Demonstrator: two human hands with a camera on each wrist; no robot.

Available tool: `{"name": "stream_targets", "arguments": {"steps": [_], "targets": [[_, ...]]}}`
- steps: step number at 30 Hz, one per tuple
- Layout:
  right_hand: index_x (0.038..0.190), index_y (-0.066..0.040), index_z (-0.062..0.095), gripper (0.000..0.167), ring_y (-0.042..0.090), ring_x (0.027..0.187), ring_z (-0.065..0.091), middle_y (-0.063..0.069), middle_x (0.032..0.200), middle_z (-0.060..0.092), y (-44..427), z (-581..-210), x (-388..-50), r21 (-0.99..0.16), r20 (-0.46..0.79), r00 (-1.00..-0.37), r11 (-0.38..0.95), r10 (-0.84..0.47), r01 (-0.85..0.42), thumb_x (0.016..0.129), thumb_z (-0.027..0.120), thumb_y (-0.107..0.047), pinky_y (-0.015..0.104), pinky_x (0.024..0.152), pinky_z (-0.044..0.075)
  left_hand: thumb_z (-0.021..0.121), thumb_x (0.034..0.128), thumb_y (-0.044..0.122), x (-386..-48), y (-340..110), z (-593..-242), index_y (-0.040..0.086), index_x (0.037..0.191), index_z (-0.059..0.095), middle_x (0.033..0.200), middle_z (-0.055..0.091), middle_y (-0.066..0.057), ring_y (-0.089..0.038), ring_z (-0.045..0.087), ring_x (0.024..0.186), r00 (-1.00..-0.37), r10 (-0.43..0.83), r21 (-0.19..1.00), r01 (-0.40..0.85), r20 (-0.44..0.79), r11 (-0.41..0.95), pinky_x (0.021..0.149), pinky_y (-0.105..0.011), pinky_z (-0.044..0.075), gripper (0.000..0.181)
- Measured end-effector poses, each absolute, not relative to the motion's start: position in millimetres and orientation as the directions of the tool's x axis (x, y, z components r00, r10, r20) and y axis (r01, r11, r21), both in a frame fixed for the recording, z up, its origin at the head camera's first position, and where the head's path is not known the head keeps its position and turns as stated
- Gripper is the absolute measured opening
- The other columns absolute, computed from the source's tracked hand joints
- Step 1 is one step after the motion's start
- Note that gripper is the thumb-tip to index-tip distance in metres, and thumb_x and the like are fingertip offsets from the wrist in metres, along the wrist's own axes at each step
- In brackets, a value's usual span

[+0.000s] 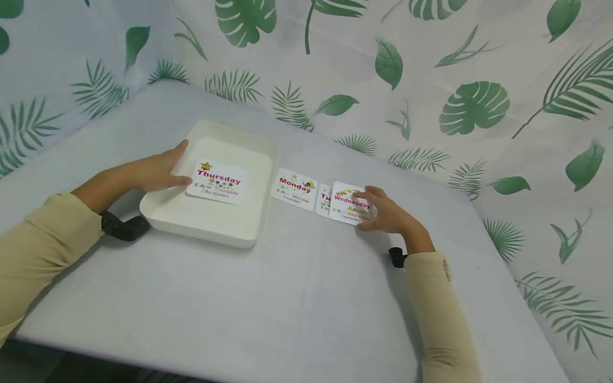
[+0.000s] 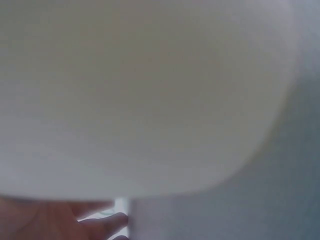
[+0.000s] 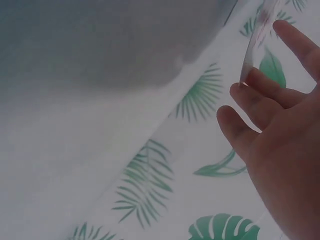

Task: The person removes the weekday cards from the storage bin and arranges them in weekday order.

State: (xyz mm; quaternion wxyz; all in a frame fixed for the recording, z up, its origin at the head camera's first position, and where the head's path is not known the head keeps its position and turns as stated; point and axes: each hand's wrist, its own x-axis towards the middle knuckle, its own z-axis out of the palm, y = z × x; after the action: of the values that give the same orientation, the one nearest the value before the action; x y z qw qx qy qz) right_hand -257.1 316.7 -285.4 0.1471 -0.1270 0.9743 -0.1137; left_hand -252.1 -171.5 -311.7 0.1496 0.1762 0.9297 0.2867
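In the head view, the left hand point(image 1: 160, 167) grips the left wall of a white tray point(image 1: 210, 234), its thumb over the rim by the Thursday card point(image 1: 217, 182) lying inside. The right hand point(image 1: 388, 213) holds the Wednesday card point(image 1: 349, 203) by its right edge, and this card overlaps the Tuesday card point(image 1: 322, 201). Just left of those, the Monday card point(image 1: 293, 189) lies on the table beside the tray. In the right wrist view, the fingers of the right hand point(image 3: 280, 110) touch a card point(image 3: 257, 40) seen nearly edge-on. The tray's side point(image 2: 140, 100) fills most of the left wrist view.
A white-covered table point(image 1: 287, 298) extends around the tray and cards. Behind it and along its right side hangs a leaf-patterned cloth point(image 1: 431, 64). Black wrist devices sit at the left wrist point(image 1: 124, 227) and right wrist point(image 1: 397, 257).
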Motion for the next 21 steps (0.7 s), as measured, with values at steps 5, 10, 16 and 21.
{"name": "stream_targets", "arguments": {"steps": [5,10,16,21], "targets": [[0.141,-0.020,0.035,0.076,0.043,0.136,0.012,0.014,0.153,0.006,342,-287,-248,-0.259,-0.301,-0.921,0.951,-0.247,-0.171,0.075,0.072,-0.026,0.064,0.104,0.020,0.050,0.0920,0.037,-252,-173,-314,-0.004,0.139,-0.021,0.145,-0.011,-0.033,-0.048,-0.002,0.135,-0.886,0.429,0.585,0.257,-0.175,0.769,0.109,-0.060,0.005,0.095],[0.141,-0.021,0.034,0.077,0.044,0.136,0.011,0.013,0.153,0.007,360,-286,-247,-0.259,-0.345,-0.914,0.958,-0.213,-0.126,0.075,0.072,-0.031,0.066,0.103,0.019,0.050,0.0924,0.034,-254,-172,-314,-0.004,0.139,-0.022,0.145,-0.013,-0.033,-0.048,-0.003,0.135,-0.887,0.425,0.580,0.252,-0.182,0.774,0.109,-0.060,0.005,0.094],[0.142,-0.022,0.033,0.078,0.046,0.136,0.008,0.014,0.153,0.007,376,-288,-246,-0.246,-0.409,-0.893,0.965,-0.189,-0.091,0.075,0.071,-0.035,0.068,0.102,0.017,0.050,0.0925,0.034,-252,-173,-315,-0.003,0.139,-0.023,0.145,-0.013,-0.033,-0.049,-0.002,0.134,-0.890,0.410,0.576,0.234,-0.197,0.783,0.108,-0.061,0.006,0.094],[0.142,-0.021,0.033,0.080,0.045,0.137,0.003,0.015,0.153,0.006,384,-286,-246,-0.274,-0.442,-0.877,0.959,-0.187,-0.067,0.074,0.072,-0.036,0.070,0.102,0.011,0.050,0.0925,0.034,-252,-173,-313,-0.004,0.139,-0.022,0.144,-0.013,-0.034,-0.050,-0.003,0.134,-0.889,0.418,0.580,0.244,-0.187,0.777,0.108,-0.061,0.004,0.093]]}}
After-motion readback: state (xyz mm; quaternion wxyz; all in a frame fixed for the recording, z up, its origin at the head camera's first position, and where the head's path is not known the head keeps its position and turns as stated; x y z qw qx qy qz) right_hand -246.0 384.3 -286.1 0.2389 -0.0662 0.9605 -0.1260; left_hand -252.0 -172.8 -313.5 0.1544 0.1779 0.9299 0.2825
